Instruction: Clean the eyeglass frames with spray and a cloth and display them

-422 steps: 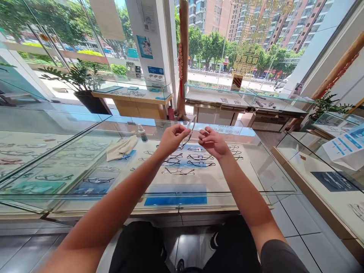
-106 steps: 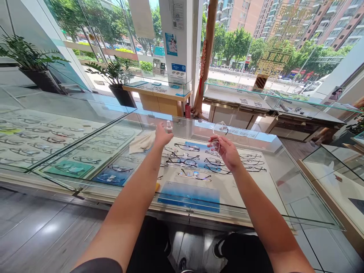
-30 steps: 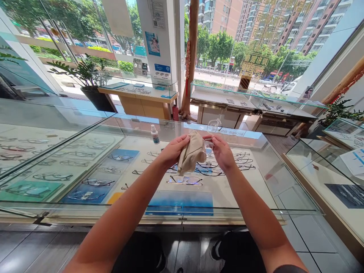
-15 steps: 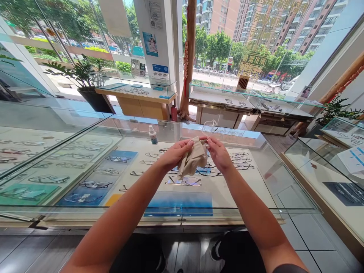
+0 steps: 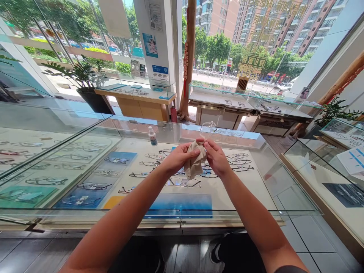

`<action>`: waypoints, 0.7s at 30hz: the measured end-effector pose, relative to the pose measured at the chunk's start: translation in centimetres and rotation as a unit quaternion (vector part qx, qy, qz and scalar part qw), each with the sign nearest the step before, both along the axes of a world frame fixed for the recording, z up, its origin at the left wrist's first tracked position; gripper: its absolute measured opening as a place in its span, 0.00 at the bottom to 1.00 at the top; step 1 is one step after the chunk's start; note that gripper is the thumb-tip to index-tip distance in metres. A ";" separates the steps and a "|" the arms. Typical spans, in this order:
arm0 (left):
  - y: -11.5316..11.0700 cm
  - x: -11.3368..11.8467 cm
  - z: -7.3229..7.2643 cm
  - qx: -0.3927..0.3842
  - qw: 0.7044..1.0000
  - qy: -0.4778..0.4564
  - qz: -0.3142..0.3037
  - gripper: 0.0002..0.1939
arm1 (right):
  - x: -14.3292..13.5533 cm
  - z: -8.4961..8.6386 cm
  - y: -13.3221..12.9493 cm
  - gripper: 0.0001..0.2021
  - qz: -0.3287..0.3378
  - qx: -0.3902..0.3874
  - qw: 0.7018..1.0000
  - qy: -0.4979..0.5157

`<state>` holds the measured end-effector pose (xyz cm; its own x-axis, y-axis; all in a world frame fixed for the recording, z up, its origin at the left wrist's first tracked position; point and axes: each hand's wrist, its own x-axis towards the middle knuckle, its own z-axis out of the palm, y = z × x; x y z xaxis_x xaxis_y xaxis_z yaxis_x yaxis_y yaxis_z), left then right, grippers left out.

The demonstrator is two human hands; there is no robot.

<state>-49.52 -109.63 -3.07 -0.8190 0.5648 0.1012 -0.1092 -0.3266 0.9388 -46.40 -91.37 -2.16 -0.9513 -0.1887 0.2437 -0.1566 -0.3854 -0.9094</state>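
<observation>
So the clear glasses [image 5: 208,130] are up in the air over the glass worktop [image 5: 239,197], between the left hand [image 5: 179,156] and the right hand [image 5: 216,157], with one lens poking out past the fingers on the far side. The other lens is hidden by the beige cloth [image 5: 193,163] and the fingers, so can't really see it. Right hand's grip is narrow, pinching the frame up by the cloth. Left hand's grip is snug too, thumb pressed over the bunched cloth, bottom bit hanging loose. Compared with half a second ago, the cloth is scrunched up smaller and the fingers of both hands are closer together. A few seconds before that, the left hand was over at the spray bottle [image 5: 152,136] and the cloth was just lying on the worktop. Now the bottle stands by itself, left of the hands and not touching them. Under the glass there are rows of spectacle frames [image 5: 94,186], plus a blue sheet [image 5: 184,203] near the front edge and an orange thing [image 5: 110,202] next to the left arm [image 5: 122,212]. Further out: a potted plant [image 5: 93,100], a red cylinder [image 5: 173,113] by a wooden trunk [image 5: 187,64], and more display cases [image 5: 218,99]
</observation>
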 end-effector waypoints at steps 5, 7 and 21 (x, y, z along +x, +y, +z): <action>0.3 0.6 0.1 -0.002 1.000 -0.011 -0.013 0.29 | 0.4 0.1 -0.3 0.27 -0.018 -0.003 1.000 0.017; 0.4 0.9 0.3 0.003 1.000 -0.007 -0.016 0.27 | 0.4 0.1 -0.3 0.27 -0.023 -0.003 1.000 0.020; 2.3 1.8 1.6 -0.043 0.983 0.142 0.107 0.31 | -0.1 -0.5 -0.6 0.24 -0.027 -0.036 0.999 0.015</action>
